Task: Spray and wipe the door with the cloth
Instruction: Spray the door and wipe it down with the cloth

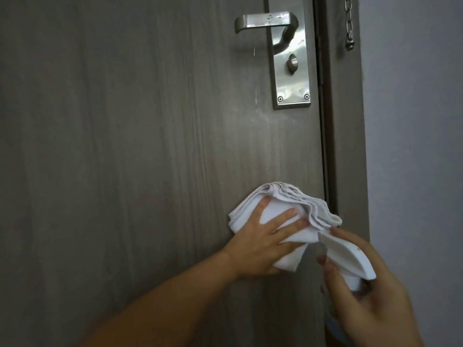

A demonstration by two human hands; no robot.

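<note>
A grey-brown door [137, 146] with a wood-grain finish fills most of the view. It is closed against its frame [347, 136], which runs down the right side, and past the frame stands a plain pale wall [416, 146]. High on the door sits a metal lever handle [266, 21] on a long steel plate [292, 78] held by two screws at its foot, with a small round lock knob below the lever. Droplets speckle the handle, and a thin wet streak runs down the door just left of the plate, with a faint damp sheen on the wood under it. A short metal chain [348, 23] hangs on the frame near the top right corner.

Low on the door, near its right edge, the left hand [260, 249] lies flat with fingers spread, pressing a folded white cloth [283, 209] against the wood; the cloth's layered edges bunch up above the fingers and reach towards the gap by the frame. The right hand [370, 291] is just beside it, to the right and lower, fingers curled tight round the white head of a spray bottle [348, 256], whose nozzle points up and left and nearly meets the cloth. The bottle's body is hidden behind the hand.
</note>
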